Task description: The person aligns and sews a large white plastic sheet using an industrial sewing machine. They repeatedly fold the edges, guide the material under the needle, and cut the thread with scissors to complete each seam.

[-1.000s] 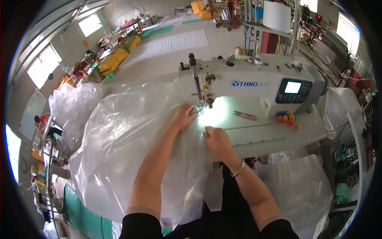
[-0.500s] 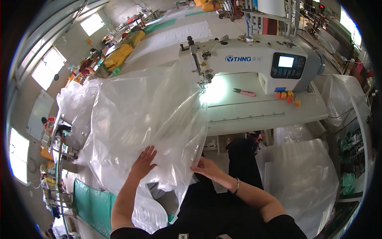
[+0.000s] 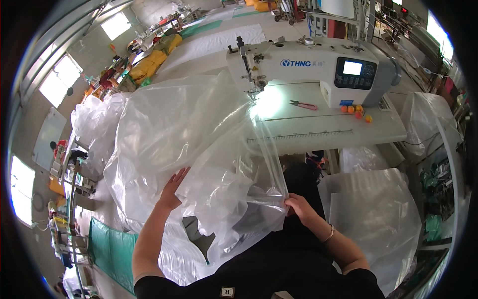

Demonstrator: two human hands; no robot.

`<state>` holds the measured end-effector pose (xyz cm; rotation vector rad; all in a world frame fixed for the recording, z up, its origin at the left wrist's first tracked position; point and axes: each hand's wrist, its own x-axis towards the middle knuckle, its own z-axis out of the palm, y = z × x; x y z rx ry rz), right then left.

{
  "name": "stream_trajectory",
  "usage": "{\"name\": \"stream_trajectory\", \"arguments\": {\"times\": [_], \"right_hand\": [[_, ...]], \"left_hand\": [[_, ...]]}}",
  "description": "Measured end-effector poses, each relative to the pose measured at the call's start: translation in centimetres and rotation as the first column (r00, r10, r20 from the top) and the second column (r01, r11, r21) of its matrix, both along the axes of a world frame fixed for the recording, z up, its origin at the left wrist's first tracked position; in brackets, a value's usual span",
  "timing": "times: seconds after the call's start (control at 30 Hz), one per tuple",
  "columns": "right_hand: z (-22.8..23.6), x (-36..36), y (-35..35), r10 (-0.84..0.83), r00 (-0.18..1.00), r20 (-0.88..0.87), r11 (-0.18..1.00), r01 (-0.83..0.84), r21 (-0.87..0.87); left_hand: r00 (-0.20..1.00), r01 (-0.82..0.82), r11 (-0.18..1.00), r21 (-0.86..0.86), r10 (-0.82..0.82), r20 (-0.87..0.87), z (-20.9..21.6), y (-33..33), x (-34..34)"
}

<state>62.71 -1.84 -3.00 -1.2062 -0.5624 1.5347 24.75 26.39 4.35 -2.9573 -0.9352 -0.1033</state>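
A big clear plastic sheet (image 3: 159,119) spreads over the left of the sewing table and hangs down over my lap. Its far part runs beneath the needle of a white sewing machine (image 3: 298,62), whose lamp lights the needle area. My right hand (image 3: 298,205) pinches the sheet's edge above my right thigh, drawing it into taut folds that lead up to the needle. My left hand (image 3: 173,192) lies on the sheet with fingers extended, partly bordered by a puffed fold of plastic.
Pink-handled thread snips (image 3: 303,105) and several small orange-red balls (image 3: 356,110) lie on the sewing table (image 3: 323,134). More folded plastic sheeting (image 3: 373,214) rests at my right. A green sheet (image 3: 112,254) is on the floor at lower left, and yellow bundles (image 3: 149,67) lie farther back.
My right hand has moved right, pulling the sheet's edge along with it across my lap. My left hand has shifted slightly left and up, and the plastic between them has bunched.
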Motion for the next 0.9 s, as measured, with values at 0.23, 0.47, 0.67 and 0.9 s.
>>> {"name": "stream_trajectory", "arguments": {"times": [0.23,0.47,0.67,0.9], "right_hand": [[3.6,-4.7,0.1,-0.512,0.651,0.56,0.859,0.379,0.345],[1.9,-6.2,-0.5,0.007,0.993,0.114,0.985,-0.026,0.169],[2.4,-4.8,-1.6,0.051,0.996,-0.067,0.994,-0.045,0.098],[3.5,-6.3,-3.1,0.0,0.999,-0.042,0.994,0.005,0.111]], "left_hand": [[0.655,-0.266,0.964,0.024,0.163,0.738,9.7,-12.8,7.5],[0.991,0.027,0.916,0.399,0.029,-0.133,0.2,-14.9,14.0],[0.994,-0.082,0.96,-0.266,0.098,0.045,-12.1,-8.4,-7.8],[0.964,-0.13,0.983,0.133,0.093,0.25,2.2,-17.3,2.3]]}}
